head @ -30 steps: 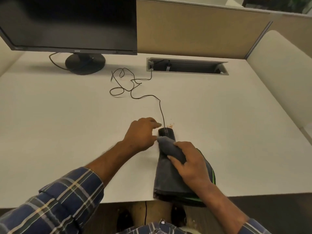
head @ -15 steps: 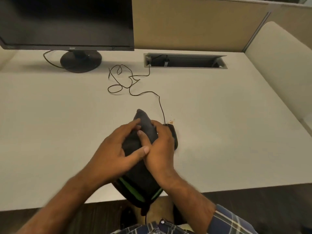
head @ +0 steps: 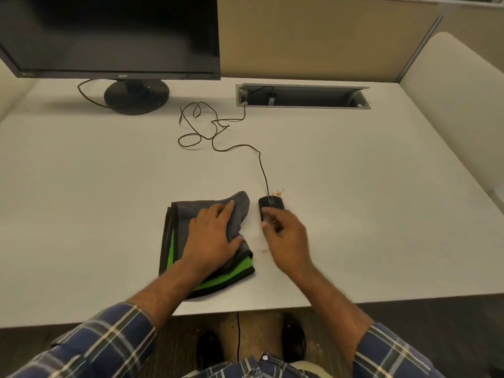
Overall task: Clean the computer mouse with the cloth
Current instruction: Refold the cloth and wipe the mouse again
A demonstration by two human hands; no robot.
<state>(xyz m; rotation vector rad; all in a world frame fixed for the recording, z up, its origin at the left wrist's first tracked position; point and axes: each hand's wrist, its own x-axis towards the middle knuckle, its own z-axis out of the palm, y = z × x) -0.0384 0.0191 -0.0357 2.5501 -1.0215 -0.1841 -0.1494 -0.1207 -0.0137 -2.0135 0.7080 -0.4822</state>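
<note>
My big white desk (head: 81,203) holds everything near its front edge, so I reach it easily. My left hand (head: 211,236) lies flat on the folded grey and green cloth (head: 237,211). Just beside it, my right hand (head: 286,236) touches the small black computer mouse (head: 268,204); whether it grips, I cannot tell.

Cloth (head: 237,211) is dark grey with bright green stripes and black trim, mouse (head: 270,205) and monitor (head: 109,34) black, desk (head: 354,200) off-white, sleeves (head: 103,342) blue plaid.
</note>
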